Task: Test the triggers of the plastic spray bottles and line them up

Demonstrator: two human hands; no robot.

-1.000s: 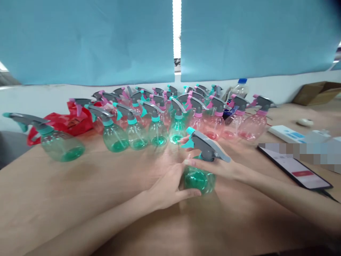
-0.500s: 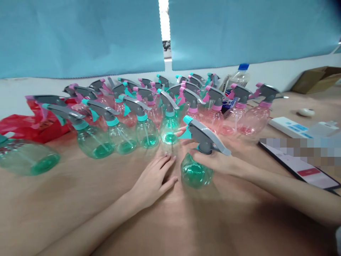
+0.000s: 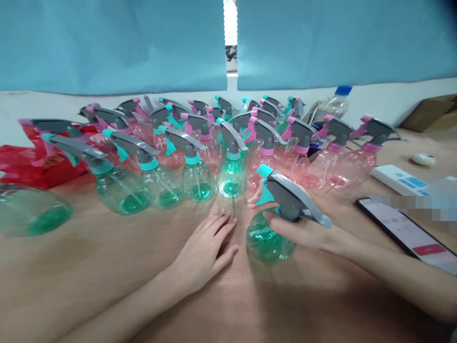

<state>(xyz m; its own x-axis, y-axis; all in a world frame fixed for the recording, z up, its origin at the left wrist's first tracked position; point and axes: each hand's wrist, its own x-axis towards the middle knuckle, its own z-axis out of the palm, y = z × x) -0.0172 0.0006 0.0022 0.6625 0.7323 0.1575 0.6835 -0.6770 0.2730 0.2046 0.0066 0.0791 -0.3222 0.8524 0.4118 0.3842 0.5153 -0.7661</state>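
My right hand [image 3: 303, 231] is wrapped around the neck of a green spray bottle [image 3: 269, 243] with a grey and teal trigger head. The bottle is nearly upright, its nozzle pointing away to the left; some of my fingers are hidden behind it. Flat on the wooden table [image 3: 143, 267] lies my left hand [image 3: 203, 243], fingers outstretched and holding nothing. Just beyond its fingertips stands another green spray bottle [image 3: 232, 178], in a front row with more green ones, such as the spray bottle [image 3: 198, 183] to its left.
Pink spray bottles [image 3: 314, 171] and more green ones crowd behind. A red plastic bag [image 3: 46, 169] lies at left. At right are a phone [image 3: 400, 228], a white box-like device [image 3: 396, 178], a white mouse [image 3: 422, 159] and a cardboard box [image 3: 432, 114]. A blue-capped bottle [image 3: 337, 105] stands at the back.
The held spray bottle has shifted slightly right and nearer with my right hand. My left hand stays flat in place. The view has moved a little.
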